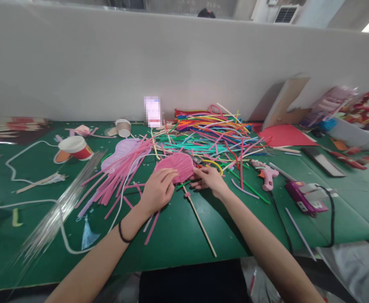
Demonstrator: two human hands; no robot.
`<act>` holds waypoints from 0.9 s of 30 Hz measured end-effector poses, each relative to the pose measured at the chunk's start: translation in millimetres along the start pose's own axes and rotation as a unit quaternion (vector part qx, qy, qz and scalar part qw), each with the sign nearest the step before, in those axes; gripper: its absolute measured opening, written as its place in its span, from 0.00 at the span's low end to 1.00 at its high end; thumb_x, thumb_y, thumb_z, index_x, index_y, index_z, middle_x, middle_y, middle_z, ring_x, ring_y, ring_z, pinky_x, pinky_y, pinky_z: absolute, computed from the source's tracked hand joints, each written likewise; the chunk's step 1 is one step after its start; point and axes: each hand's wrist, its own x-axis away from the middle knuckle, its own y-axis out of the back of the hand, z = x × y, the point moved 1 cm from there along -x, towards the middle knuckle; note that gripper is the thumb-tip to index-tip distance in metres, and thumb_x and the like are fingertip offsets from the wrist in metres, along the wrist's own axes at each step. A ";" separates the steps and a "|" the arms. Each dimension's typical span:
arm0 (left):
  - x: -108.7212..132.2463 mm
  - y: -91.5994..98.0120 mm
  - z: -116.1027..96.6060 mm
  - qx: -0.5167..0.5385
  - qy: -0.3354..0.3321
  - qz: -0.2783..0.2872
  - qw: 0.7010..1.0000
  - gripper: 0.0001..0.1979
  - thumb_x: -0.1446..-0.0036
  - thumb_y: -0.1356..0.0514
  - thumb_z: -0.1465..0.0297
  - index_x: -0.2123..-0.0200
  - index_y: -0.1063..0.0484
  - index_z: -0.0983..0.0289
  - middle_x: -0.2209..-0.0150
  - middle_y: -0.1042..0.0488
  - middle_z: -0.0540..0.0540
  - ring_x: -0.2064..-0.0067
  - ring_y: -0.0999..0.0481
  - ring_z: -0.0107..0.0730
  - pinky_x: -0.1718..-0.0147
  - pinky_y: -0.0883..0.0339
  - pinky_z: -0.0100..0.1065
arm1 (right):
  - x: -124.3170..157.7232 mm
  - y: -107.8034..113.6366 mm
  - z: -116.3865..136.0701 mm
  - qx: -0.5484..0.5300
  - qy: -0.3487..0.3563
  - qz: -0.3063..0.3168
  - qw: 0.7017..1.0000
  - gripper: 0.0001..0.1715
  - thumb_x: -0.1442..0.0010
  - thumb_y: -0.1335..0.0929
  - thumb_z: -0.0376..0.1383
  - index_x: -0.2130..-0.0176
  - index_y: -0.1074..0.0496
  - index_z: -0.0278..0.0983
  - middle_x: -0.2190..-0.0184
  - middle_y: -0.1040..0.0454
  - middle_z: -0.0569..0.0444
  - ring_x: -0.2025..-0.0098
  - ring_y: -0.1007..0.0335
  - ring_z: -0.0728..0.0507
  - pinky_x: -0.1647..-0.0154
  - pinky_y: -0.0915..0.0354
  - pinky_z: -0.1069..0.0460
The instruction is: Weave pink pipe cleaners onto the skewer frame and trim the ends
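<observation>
A round, fuzzy pink fan-like piece (pixel 184 165), with strands laid side by side, is between my hands at the middle of the table. A thin wooden stick (pixel 201 221) runs down from its lower edge, with a small pink wrap near the top. My left hand (pixel 159 189) lies across the lower left of the pink piece, fingers over its face and thumb near its bottom edge. At its right edge my right hand (pixel 211 179) pinches it between thumb and forefinger, the other fingers curled below. A bit of green pipe cleaner (pixel 183 184) shows where the stick meets it.
Loose pink pipe cleaners (pixel 116 183) and a lilac shape (pixel 121 153) lie left; a many-coloured heap (pixel 209 130) lies behind. A glue gun (pixel 269 176) and purple box (pixel 307 198) stand right. A white cord (pixel 62 231) crosses the left side near a paper cup (pixel 85 152).
</observation>
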 end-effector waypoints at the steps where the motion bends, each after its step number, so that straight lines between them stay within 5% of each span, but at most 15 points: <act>1: 0.3 1.1 1.9 -0.001 0.012 -0.007 1.000 0.15 0.40 0.48 0.76 0.51 0.29 0.63 0.51 0.24 0.58 0.47 0.28 0.39 0.45 0.36 0.44 | 0.4 1.3 0.5 0.000 -0.010 0.014 1.000 0.11 0.36 0.33 0.37 0.67 0.28 0.31 0.68 0.20 0.46 0.77 0.23 0.48 0.80 0.28 0.57; 12: -0.1 12.6 21.9 -0.059 0.104 -0.067 0.990 0.13 0.42 0.47 0.76 0.58 0.26 0.63 0.55 0.24 0.58 0.50 0.28 0.43 0.48 0.36 0.45 | -3.8 -0.2 -3.5 -0.018 -0.014 0.011 1.000 0.10 0.39 0.31 0.31 0.72 0.33 0.33 0.74 0.21 0.49 0.77 0.23 0.48 0.77 0.26 0.57; 19: 4.0 14.7 43.2 -0.056 0.154 -0.071 0.984 0.13 0.42 0.49 0.77 0.61 0.25 0.63 0.58 0.23 0.58 0.54 0.27 0.43 0.51 0.35 0.44 | -5.1 -6.2 -0.7 -0.050 0.016 0.034 0.998 0.08 0.43 0.29 0.34 0.64 0.31 0.35 0.71 0.24 0.54 0.73 0.23 0.48 0.74 0.26 0.55; 23: 1.8 12.9 40.6 -0.011 0.154 -0.061 0.986 0.13 0.41 0.47 0.74 0.57 0.26 0.63 0.56 0.24 0.59 0.51 0.27 0.43 0.48 0.37 0.44 | -7.1 -6.0 -1.5 0.017 0.070 0.029 0.997 0.08 0.46 0.28 0.36 0.66 0.30 0.35 0.74 0.25 0.56 0.72 0.25 0.48 0.78 0.33 0.58; 27: -1.5 19.4 47.9 0.137 0.225 -0.096 0.960 0.20 0.43 0.40 0.64 0.47 0.31 0.61 0.48 0.28 0.61 0.47 0.28 0.45 0.48 0.35 0.45 | -3.9 7.2 24.9 0.087 0.187 0.033 0.978 0.13 0.46 0.29 0.41 0.62 0.27 0.35 0.70 0.23 0.54 0.68 0.26 0.48 0.70 0.32 0.55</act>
